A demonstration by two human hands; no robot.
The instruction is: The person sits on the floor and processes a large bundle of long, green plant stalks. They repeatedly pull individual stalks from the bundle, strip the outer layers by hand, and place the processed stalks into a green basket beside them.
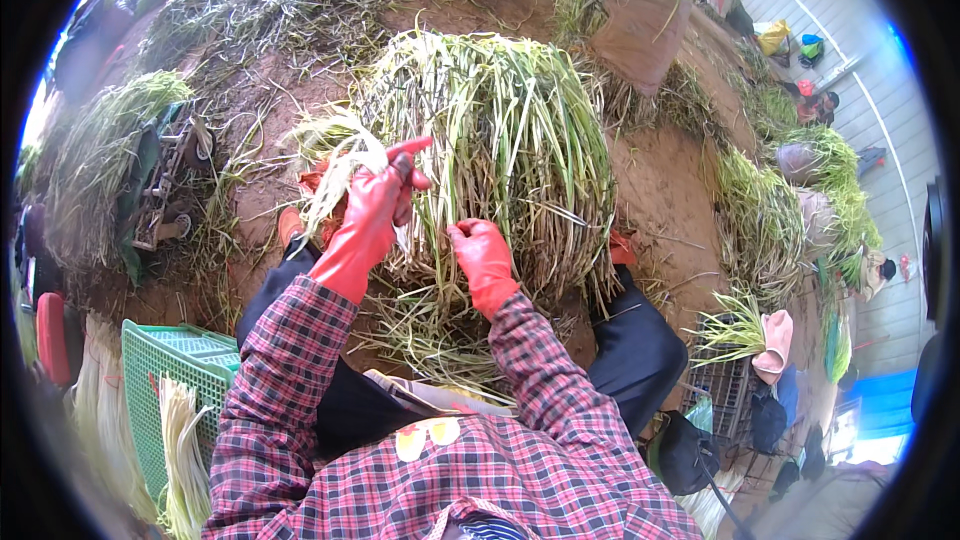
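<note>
A large heap of long green leafy stalks (517, 135) stands between my knees, its leaves drooping over the front and its lower parts brown and dry. My left hand (379, 199), in a red rubber glove, grips a small bunch of pale stalks (349, 154) at the heap's left side. The index finger of that glove points out to the right. Lower and further right, my right hand (482, 259) wears a matching glove. Its thumb and fingers are pinched together on thin stalks at the heap's front face; the fingertips are partly hidden.
Loose trimmings (442, 337) lie below my hands. At left are a green plastic crate (180, 345), a bundle of pale stalks (180, 435) and a wheeled cart (161, 187) beside more greens. Further heaps (757, 225) line the right. A brown cloth (641, 34) hangs from another heap behind.
</note>
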